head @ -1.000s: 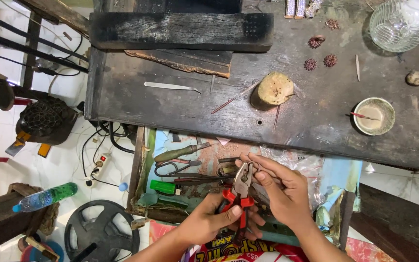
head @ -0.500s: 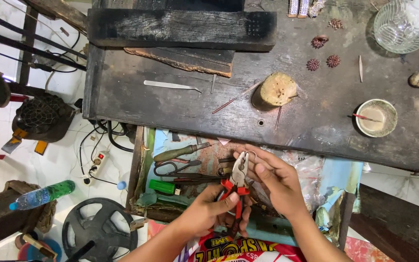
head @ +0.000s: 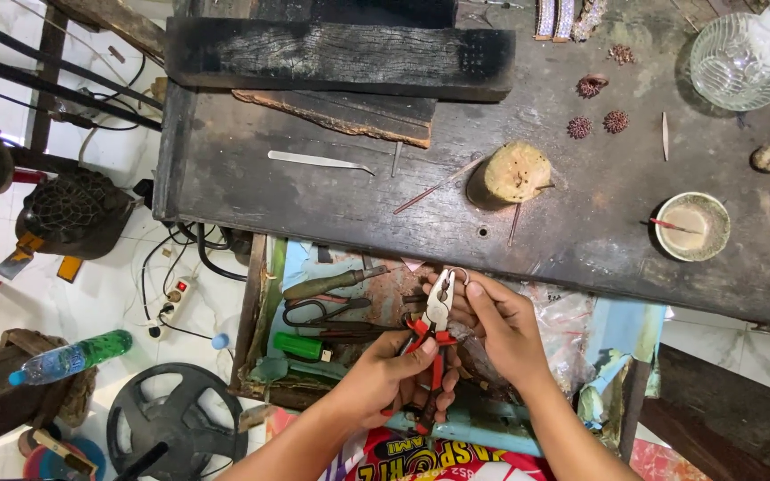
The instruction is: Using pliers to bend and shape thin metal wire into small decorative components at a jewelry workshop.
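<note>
Over the open drawer that juts out below the front edge of the dark, scorched desk, the left hand is wrapped around the red handles of a pair of pliers, fingers curled tight about them, with the metal nose pointing up toward the desk edge. The right hand comes in from the right, its thumb and forefinger pinching a small metal ring just at the pliers' tip; whether the nose actually bites the ring is hard to tell at this size. In the drawer beneath lie a wooden-handled tool, black-handled scissors and a green lighter, all left of the hands. On the desk, a round wooden stump stands near the middle, a thin metal file lies to its left, a small bowl with a red-tipped stick sits toward the right edge, and a glass bowl occupies the far right corner. A charred plank runs along the far edge.
</note>
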